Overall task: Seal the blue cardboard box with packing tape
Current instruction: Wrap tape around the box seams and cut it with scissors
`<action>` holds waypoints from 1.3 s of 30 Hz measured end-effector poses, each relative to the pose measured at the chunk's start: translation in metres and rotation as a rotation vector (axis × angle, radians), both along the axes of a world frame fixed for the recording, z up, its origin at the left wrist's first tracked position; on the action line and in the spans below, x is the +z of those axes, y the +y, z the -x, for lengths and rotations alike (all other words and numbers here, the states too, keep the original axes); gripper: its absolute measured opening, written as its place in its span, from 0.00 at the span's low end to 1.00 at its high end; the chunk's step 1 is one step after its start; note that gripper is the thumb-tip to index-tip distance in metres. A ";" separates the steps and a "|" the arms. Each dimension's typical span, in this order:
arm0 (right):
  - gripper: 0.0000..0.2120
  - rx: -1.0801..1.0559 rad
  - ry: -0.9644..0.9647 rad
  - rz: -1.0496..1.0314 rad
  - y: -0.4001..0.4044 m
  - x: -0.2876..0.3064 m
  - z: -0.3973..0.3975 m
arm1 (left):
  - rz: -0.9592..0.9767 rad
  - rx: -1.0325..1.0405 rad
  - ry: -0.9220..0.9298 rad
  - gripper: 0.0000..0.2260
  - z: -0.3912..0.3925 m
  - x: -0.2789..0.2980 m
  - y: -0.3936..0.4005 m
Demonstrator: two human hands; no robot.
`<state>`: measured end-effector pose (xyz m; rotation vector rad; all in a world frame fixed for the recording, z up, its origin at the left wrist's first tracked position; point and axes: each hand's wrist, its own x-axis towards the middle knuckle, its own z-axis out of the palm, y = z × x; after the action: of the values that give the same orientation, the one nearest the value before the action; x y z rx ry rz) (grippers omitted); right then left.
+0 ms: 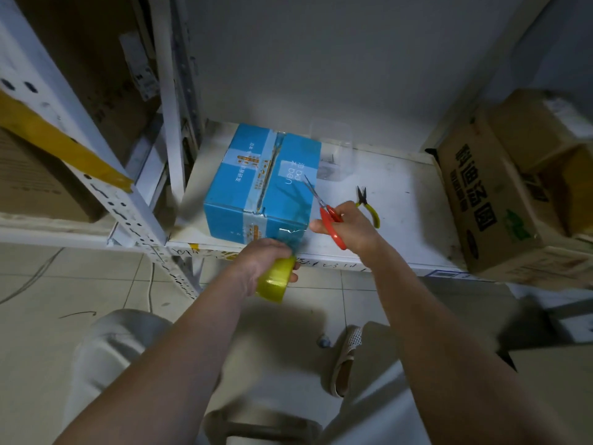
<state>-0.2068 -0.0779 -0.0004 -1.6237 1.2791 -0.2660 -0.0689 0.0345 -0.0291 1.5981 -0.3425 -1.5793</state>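
Observation:
The blue cardboard box [256, 184] sits on a white shelf [401, 220], flaps closed, with clear tape running along its top seam and down the near face. My left hand [263, 255] grips a yellowish roll of packing tape [276, 281] just below the shelf's front edge; a stretch of tape runs from the roll up to the box's near face. My right hand [349, 226] holds red-handled scissors [324, 210] to the right of the box's near corner, blades pointing up and left over the box top.
Yellow-handled pliers [369, 207] lie on the shelf right of my right hand. A clear plastic container [333, 155] stands behind the box. A brown carton [513, 194] fills the shelf's right end. A metal rack post [173, 123] rises left of the box. Tiled floor lies below.

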 end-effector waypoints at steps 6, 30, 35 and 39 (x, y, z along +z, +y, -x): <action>0.20 0.291 0.281 -0.297 0.000 0.016 0.066 | -0.035 0.107 -0.025 0.10 0.006 0.002 0.004; 0.22 0.406 0.440 -0.119 -0.006 0.001 0.010 | -0.086 0.117 -0.182 0.06 0.007 -0.001 -0.001; 0.22 0.408 0.416 -0.090 -0.005 -0.004 0.011 | -0.098 0.090 -0.232 0.05 0.003 -0.003 -0.003; 0.22 0.431 0.442 -0.053 -0.001 -0.005 0.011 | -0.083 0.045 -0.327 0.07 -0.001 -0.005 -0.002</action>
<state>-0.2178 -0.0790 -0.0058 -1.9266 1.1974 0.4094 -0.0682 0.0325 -0.0338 1.9196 -0.4159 -1.3112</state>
